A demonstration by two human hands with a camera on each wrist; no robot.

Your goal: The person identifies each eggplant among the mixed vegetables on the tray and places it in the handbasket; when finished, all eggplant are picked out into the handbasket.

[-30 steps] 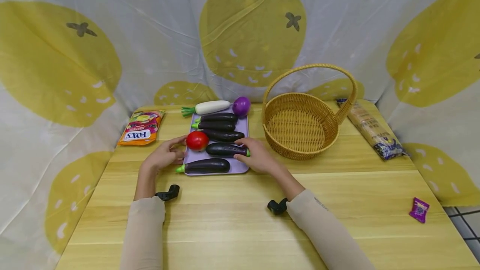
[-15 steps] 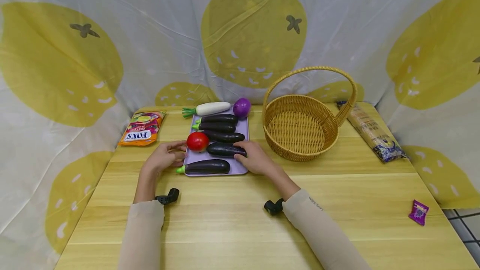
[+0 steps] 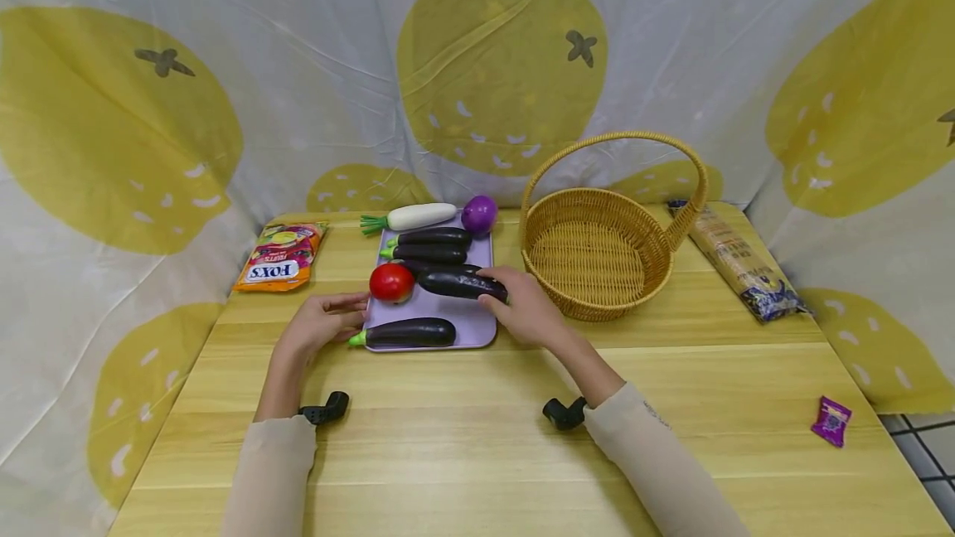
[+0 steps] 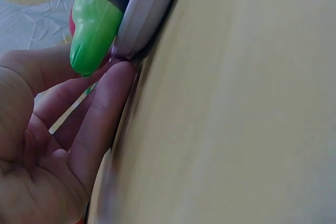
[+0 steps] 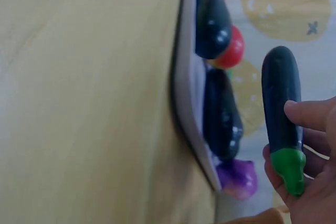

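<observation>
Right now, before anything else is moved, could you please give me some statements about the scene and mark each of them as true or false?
1. The right hand holds an eggplant near its green end. True.
2. The basket stands left of the tray. False: the basket stands right of the tray.
3. The tomato is on the tray. True.
4. The left hand holds the tomato. False: its fingers are at the tray's edge.
5. The radish is at the tray's far end. True.
6. The purple packet lies in the basket. False: the purple packet lies on the table.
</observation>
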